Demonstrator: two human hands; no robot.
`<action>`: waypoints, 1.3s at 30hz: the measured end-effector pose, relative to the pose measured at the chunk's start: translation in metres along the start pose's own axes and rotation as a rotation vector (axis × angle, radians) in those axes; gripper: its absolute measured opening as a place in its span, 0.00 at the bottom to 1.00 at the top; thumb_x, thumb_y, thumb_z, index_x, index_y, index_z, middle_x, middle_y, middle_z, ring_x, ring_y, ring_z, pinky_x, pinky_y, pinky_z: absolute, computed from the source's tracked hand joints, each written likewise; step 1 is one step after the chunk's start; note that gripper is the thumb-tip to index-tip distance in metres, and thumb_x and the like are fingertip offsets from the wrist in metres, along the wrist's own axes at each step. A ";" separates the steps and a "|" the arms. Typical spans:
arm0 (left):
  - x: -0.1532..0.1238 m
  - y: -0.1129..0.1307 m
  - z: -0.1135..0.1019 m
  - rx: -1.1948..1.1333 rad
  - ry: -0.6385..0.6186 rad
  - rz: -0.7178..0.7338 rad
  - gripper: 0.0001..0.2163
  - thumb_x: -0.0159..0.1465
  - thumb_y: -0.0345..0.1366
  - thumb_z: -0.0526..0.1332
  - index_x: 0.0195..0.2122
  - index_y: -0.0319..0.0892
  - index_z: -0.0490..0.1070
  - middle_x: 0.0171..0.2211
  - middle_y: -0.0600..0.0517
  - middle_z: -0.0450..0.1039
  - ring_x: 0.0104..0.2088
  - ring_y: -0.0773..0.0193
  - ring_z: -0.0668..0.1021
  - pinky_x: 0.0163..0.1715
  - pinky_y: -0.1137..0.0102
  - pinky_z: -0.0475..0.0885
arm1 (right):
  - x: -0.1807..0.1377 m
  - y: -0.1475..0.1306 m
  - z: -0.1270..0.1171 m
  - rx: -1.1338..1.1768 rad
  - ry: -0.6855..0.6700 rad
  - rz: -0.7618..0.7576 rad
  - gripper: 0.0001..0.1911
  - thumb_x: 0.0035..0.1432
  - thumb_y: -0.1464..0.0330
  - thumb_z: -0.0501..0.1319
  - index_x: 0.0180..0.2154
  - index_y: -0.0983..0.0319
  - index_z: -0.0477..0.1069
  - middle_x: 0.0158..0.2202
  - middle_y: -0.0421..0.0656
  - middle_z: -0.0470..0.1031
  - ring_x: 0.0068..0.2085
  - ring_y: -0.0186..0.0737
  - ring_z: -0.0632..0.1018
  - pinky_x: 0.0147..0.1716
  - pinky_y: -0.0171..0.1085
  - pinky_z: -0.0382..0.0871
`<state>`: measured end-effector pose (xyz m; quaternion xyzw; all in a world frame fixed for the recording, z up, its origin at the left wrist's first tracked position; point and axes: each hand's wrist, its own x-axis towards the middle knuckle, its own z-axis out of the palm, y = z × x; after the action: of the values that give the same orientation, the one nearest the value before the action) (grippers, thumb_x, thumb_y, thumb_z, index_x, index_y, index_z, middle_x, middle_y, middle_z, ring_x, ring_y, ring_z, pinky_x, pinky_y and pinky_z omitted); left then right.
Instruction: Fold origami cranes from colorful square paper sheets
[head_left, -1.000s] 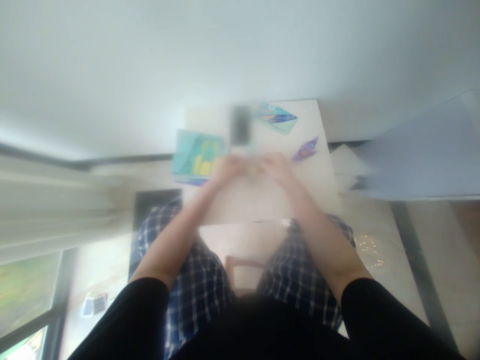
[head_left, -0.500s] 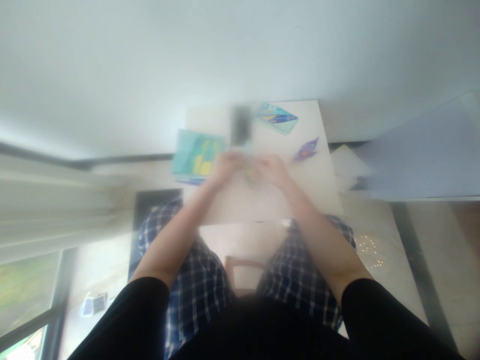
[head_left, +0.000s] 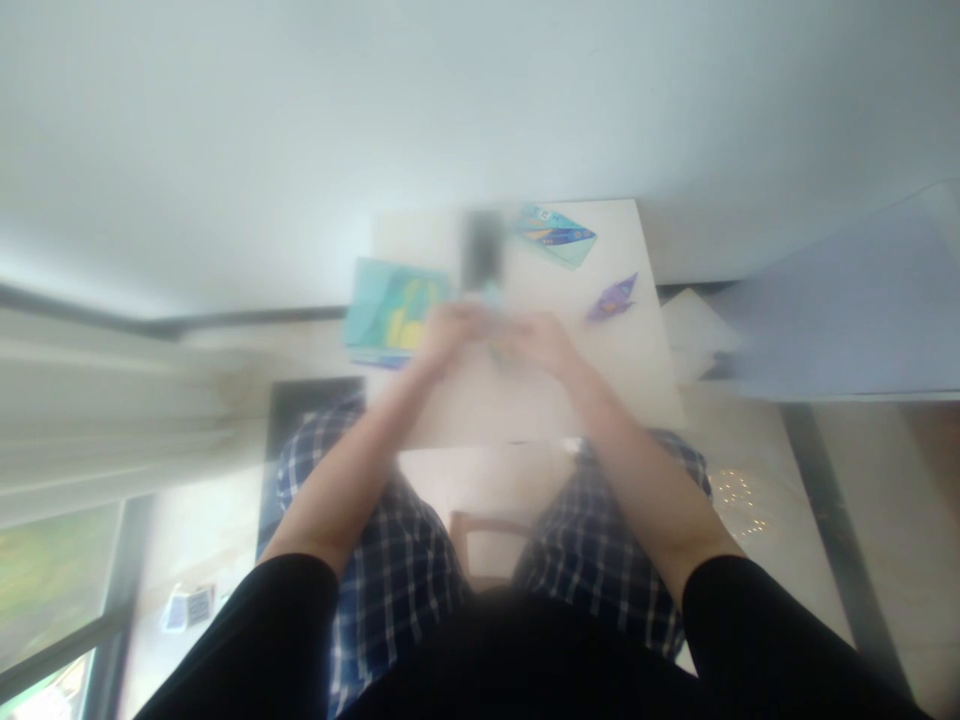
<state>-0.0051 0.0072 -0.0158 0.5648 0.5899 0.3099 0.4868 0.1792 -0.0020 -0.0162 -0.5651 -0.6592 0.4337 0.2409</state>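
Note:
My left hand [head_left: 456,328] and my right hand [head_left: 541,335] meet over the middle of a small white table [head_left: 487,405]. Both are closed on a small piece of folded paper [head_left: 499,345], pale blue with some yellow-green; blur hides its shape and the fingertips. Beside my left hand lies a stack of teal and yellow patterned paper [head_left: 394,310]. A dark, blurred oblong thing [head_left: 482,250] is just beyond my hands. To the right rest a blue folded paper shape [head_left: 556,237] and a smaller purple folded paper figure [head_left: 613,299].
A pale wall [head_left: 480,100] rises behind the table. My knees in checked trousers [head_left: 405,560] flank its front edge. At the right stands a large grey-lilac panel [head_left: 855,310]; a curtain [head_left: 112,420] hangs at the left above a window [head_left: 56,575].
My right hand has dipped very slightly, and the pale blue bit between the hands shows a little more. The papers on the table stay put.

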 end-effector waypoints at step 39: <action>0.000 -0.002 0.004 0.016 0.027 -0.015 0.10 0.58 0.41 0.63 0.31 0.40 0.79 0.36 0.48 0.81 0.41 0.58 0.81 0.40 0.70 0.75 | -0.005 -0.002 0.007 0.218 -0.130 0.018 0.10 0.50 0.63 0.68 0.31 0.64 0.80 0.32 0.45 0.83 0.39 0.44 0.82 0.45 0.42 0.75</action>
<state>-0.0024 0.0063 -0.0185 0.5601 0.6032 0.3091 0.4764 0.1737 -0.0091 -0.0167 -0.5124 -0.6172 0.5405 0.2536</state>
